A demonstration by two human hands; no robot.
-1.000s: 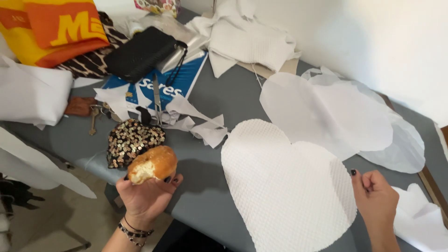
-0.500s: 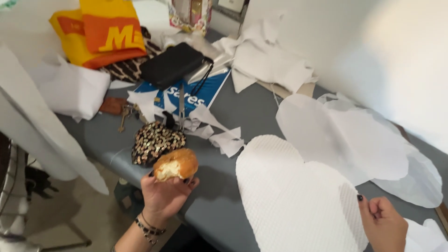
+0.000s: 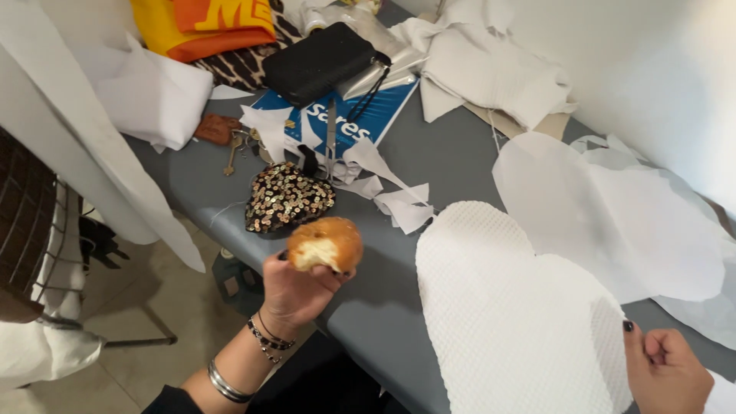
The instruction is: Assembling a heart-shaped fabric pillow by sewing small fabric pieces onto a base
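The left hand (image 3: pixel 295 287) grips a bitten bread roll (image 3: pixel 328 244), fingers curled around its underside and the torn, pale crumb facing the camera. The roll is held up over the near edge of the grey table (image 3: pixel 452 165). Just beyond the fingertips lies a sequined pouch (image 3: pixel 287 198), and past that a pair of scissors (image 3: pixel 330 138) on a blue folder (image 3: pixel 360 115), with white paper scraps (image 3: pixel 395 201) beside them. A black clutch (image 3: pixel 322 61) sits farther off.

The right hand (image 3: pixel 665 372) is loosely clenched, its thumb and fingers pinching the near edge of a heart-shaped white textured sheet (image 3: pixel 506 307) that lies flat on the table. Beyond those fingers rests 1 more smooth white heart cutout (image 3: pixel 613 207).
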